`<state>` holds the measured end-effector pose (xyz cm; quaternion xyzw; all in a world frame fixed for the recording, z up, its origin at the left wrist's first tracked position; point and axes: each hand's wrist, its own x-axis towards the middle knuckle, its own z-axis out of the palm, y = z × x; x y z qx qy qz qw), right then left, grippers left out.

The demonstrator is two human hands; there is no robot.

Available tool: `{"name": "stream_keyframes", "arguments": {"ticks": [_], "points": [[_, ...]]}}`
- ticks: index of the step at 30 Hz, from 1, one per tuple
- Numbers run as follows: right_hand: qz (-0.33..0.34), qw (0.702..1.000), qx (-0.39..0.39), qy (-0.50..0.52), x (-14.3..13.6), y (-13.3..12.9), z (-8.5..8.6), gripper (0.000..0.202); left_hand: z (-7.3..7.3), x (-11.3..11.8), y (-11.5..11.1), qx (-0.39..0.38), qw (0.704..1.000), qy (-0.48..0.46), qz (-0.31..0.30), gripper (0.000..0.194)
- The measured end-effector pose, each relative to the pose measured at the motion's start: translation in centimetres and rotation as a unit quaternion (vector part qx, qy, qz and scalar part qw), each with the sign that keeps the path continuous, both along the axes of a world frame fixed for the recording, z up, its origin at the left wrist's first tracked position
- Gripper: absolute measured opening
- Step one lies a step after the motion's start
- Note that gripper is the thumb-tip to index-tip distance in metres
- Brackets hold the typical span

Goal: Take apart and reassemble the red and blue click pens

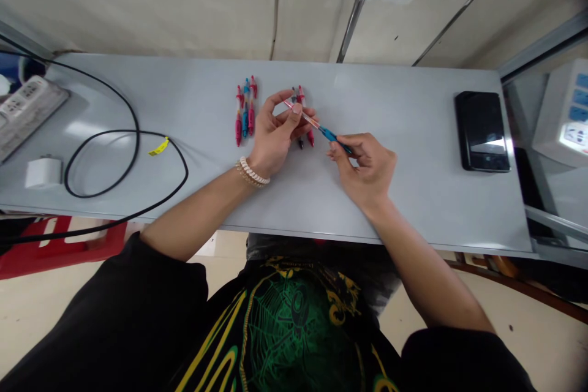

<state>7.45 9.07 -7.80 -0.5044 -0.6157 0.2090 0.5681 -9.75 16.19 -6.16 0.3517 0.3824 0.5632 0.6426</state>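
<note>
Between my hands is a pen (327,133) with a blue grip and a clear, reddish barrel, tilted down to the right. My left hand (278,131) pinches its clear end between thumb and fingers. The blue grip is held by my right hand (366,170). Left of my left hand lie a red pen (238,116), a blue pen (245,109) and another red pen (252,107), side by side. Partly hidden behind my left hand are a further red pen (310,136) and a dark pen (301,143).
The pens lie on a grey table (294,196) against a tiled wall. A black cable (133,128) with a yellow tag loops at left, near a white adapter (43,173) and a power strip (27,104). A black box-like device (483,131) lies at right.
</note>
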Motion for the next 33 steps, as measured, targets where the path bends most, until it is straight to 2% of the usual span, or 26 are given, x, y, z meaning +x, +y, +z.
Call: {"name": "stream_keyframes", "arguments": {"ticks": [3,9,11,16,21,24,26,28,30,33], "points": [[0.007,1.000,0.020,-0.015,-0.2,0.0,-0.1,0.004,-0.1,0.0,0.0,0.017,1.000,-0.005,-0.007,0.017],[-0.010,0.999,0.018,-0.040,-0.5,0.0,-0.7,0.018,-0.3,0.2,-0.1,0.030,0.999,0.018,-0.018,0.012],[-0.006,0.999,0.016,-0.040,-0.6,0.0,-0.9,0.018,-0.4,0.3,-0.2,0.030,0.999,0.018,-0.009,0.020],[-0.005,1.000,0.004,0.001,-0.7,0.0,-0.4,0.014,-0.4,0.5,-0.5,0.030,0.999,0.016,0.015,0.058],[0.029,0.986,-0.118,0.114,-0.7,0.3,0.6,0.034,-0.8,0.5,-0.4,0.017,0.999,0.032,0.007,0.067],[0.037,0.981,-0.137,0.134,-0.6,0.6,0.9,0.043,-1.1,0.5,-0.1,0.014,1.000,0.018,0.013,0.059],[0.022,0.988,-0.105,0.106,-0.4,0.6,0.9,0.049,-1.0,0.4,0.1,0.015,0.999,0.008,0.027,0.046],[0.009,0.995,-0.079,0.061,-0.3,0.6,0.8,0.046,-0.9,0.3,0.3,0.018,0.999,0.001,0.036,0.036],[0.008,0.996,-0.091,0.026,-0.2,0.5,0.6,0.040,-0.7,0.2,0.3,0.022,0.999,0.001,0.033,0.032],[-0.002,0.995,-0.103,0.011,-0.1,0.3,0.3,0.042,-0.5,0.3,0.3,0.022,0.999,0.004,0.030,0.033]]}}
